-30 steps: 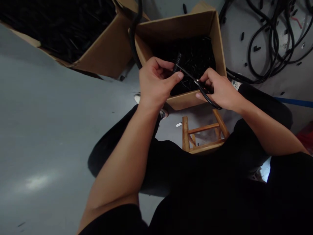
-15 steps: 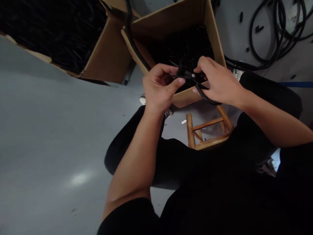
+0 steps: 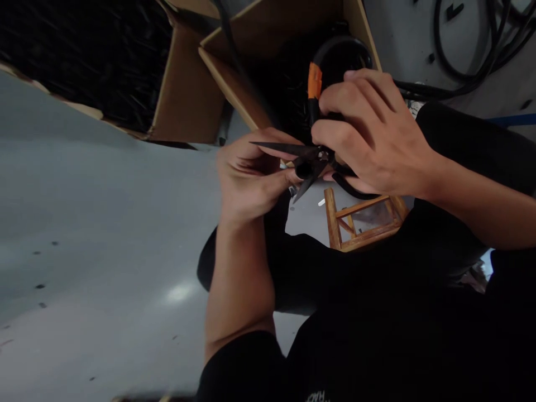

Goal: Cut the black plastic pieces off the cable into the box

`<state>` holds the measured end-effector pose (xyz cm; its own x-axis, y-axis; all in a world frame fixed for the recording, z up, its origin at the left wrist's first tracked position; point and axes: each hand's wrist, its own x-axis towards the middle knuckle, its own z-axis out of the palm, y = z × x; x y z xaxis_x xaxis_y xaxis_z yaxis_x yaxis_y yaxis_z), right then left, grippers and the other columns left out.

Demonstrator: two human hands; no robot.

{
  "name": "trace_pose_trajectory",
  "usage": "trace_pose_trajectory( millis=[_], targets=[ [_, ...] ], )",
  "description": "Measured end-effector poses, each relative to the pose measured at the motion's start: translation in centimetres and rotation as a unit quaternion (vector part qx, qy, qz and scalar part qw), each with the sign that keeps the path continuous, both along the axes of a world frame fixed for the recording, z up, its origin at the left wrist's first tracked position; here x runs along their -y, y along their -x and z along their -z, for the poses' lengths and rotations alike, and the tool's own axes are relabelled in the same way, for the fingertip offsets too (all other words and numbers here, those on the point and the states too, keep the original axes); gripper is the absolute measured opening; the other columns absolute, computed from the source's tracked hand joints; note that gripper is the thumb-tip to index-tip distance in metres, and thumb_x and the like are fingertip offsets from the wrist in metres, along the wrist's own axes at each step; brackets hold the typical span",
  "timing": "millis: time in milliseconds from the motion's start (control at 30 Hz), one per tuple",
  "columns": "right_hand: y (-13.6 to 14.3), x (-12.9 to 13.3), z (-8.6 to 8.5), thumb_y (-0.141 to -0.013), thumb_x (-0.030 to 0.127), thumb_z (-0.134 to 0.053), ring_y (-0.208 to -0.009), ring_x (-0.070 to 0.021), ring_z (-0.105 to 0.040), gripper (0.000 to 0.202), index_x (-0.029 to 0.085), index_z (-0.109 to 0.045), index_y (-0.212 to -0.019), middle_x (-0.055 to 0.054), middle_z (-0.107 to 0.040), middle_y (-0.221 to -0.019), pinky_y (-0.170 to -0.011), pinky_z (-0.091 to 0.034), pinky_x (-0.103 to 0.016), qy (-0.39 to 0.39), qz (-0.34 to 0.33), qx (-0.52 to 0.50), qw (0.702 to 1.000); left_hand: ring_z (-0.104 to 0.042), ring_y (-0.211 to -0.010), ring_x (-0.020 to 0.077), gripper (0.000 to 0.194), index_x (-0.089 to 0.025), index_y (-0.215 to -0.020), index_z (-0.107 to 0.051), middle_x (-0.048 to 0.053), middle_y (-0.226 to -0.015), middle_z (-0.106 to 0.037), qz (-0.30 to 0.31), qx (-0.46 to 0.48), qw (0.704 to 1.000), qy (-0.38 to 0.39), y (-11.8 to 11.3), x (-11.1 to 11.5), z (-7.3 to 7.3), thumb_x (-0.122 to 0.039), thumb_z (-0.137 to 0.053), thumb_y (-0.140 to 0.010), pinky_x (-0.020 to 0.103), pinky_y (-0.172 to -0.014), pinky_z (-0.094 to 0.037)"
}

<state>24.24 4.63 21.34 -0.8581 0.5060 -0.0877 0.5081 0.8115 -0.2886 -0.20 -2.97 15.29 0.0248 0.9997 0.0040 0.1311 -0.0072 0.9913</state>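
Scissors, dark metal, gape around a hollow black tube near the brown wooden stool; left hand pinches the tube, right hand curls round black handles. Glossy grey floor surrounds the stool, 2 brown cardboard boxes beyond.

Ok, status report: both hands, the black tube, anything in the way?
Left hand pinching black tube. Right hand holding scissors, blades open, tube between them. Left thumb close to the blades.
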Motion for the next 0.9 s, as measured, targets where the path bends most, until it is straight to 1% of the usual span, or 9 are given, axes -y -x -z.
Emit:
trace_pose_trajectory(
  millis=[100, 200, 300, 367, 467, 600, 700, 800, 900],
  targets=[
    [0.0, 0.1, -0.3, -0.125, 0.034, -0.011, -0.151, -0.0400, -0.071, 0.066, 0.022, -0.056, -0.172, -0.015, -0.061, -0.171, -0.131, -0.055, -0.070, 0.004, -0.011, -0.001, 1.000, -0.078, -0.078, 0.0204, 0.055, -0.030, -0.083, -0.078, -0.001, -0.092, -0.082, 0.020, 0.030, 0.999, -0.010, -0.1, 0.1, -0.5, -0.079, -0.099, -0.090, 0.038, -0.068, -0.062],
    [0.0, -0.1, -0.4, -0.126, 0.040, -0.017, -0.141, -0.0416, -0.076, 0.063, 0.023, -0.064, -0.163, -0.013, -0.069, -0.157, -0.125, -0.059, -0.073, 0.004, -0.004, -0.035, 0.999, -0.077, -0.076, 0.0187, 0.056, -0.027, -0.081, -0.074, -0.002, -0.087, -0.081, 0.038, 0.056, 0.998, -0.006, -0.3, 0.0, -1.1, -0.076, -0.100, -0.092, 0.036, -0.068, -0.061],
    [0.0, -0.2, -0.5, -0.122, 0.059, -0.037, -0.144, -0.0373, -0.075, 0.046, 0.038, -0.073, -0.143, -0.006, -0.073, -0.128, -0.128, -0.062, -0.065, 0.098, 0.070, -0.059, 0.991, -0.078, -0.077, 0.0205, 0.068, -0.026, -0.074, -0.065, -0.002, -0.079, -0.075, 0.033, 0.055, 0.998, -0.003, -0.3, -0.1, -1.5, -0.083, -0.099, -0.087, 0.039, -0.069, -0.063],
    [0.1, -0.3, -0.6, -0.115, 0.067, -0.052, -0.146, -0.0339, -0.073, 0.035, 0.042, -0.075, -0.125, -0.004, -0.072, -0.116, -0.127, -0.065, -0.056, 0.172, 0.128, -0.065, 0.975, -0.078, -0.079, 0.0230, 0.076, -0.026, -0.071, -0.059, -0.001, -0.077, -0.071, 0.019, 0.030, 0.999, 0.008, -0.2, -0.1, -1.7, -0.091, -0.096, -0.084, 0.042, -0.070, -0.065],
    [0.4, -0.2, -0.9, -0.112, 0.068, -0.057, -0.144, -0.0341, -0.073, 0.034, 0.039, -0.074, -0.114, -0.004, -0.071, -0.117, -0.122, -0.068, -0.054, 0.219, 0.156, -0.059, 0.961, -0.078, -0.078, 0.0247, 0.083, -0.026, -0.069, -0.052, 0.000, -0.074, -0.065, 0.000, -0.001, 1.000, 0.021, 0.0, 0.0, -1.8, -0.099, -0.091, -0.081, 0.046, -0.070, -0.068],
    [0.9, -0.3, -1.5, -0.118, 0.060, -0.041, -0.131, -0.0312, -0.078, 0.041, 0.034, -0.072, -0.112, -0.003, -0.073, -0.123, -0.112, -0.070, -0.050, 0.193, 0.127, -0.016, 0.973, -0.078, -0.077, 0.0237, 0.083, -0.026, -0.069, -0.051, 0.000, -0.074, -0.066, -0.003, 0.001, 1.000, 0.026, 0.3, 0.2, -1.6, -0.099, -0.089, -0.084, 0.046, -0.071, -0.070],
    [1.1, -0.5, -1.9, -0.122, 0.054, -0.030, -0.130, -0.0296, -0.079, 0.051, 0.028, -0.069, -0.100, -0.003, -0.074, -0.121, -0.106, -0.072, -0.045, 0.178, 0.114, 0.015, 0.977, -0.078, -0.077, 0.0233, 0.081, -0.026, -0.069, -0.052, 0.000, -0.074, -0.068, 0.002, 0.014, 1.000, 0.018, 0.5, 0.2, -1.3, -0.096, -0.091, -0.084, 0.045, -0.070, -0.069],
    [0.9, -0.6, -1.9, -0.121, 0.063, -0.037, -0.124, -0.0291, -0.081, 0.054, 0.028, -0.070, -0.097, -0.004, -0.076, -0.118, -0.102, -0.073, -0.043, 0.201, 0.138, -0.009, 0.970, -0.079, -0.078, 0.0232, 0.071, -0.027, -0.073, -0.061, -0.001, -0.075, -0.069, 0.003, 0.036, 0.999, -0.003, 0.5, 0.1, -1.1, -0.088, -0.094, -0.088, 0.043, -0.070, -0.068],
    [0.6, -0.5, -1.6, -0.118, 0.070, -0.048, -0.119, -0.0254, -0.082, 0.049, 0.032, -0.075, -0.102, -0.002, -0.078, -0.116, -0.096, -0.073, -0.034, 0.230, 0.153, -0.064, 0.959, -0.078, -0.078, 0.0229, 0.076, -0.027, -0.073, -0.059, 0.000, -0.075, -0.067, 0.000, 0.019, 1.000, 0.010, 0.5, 0.1, -1.1, -0.096, -0.089, -0.088, 0.044, -0.070, -0.068]
  ],
)
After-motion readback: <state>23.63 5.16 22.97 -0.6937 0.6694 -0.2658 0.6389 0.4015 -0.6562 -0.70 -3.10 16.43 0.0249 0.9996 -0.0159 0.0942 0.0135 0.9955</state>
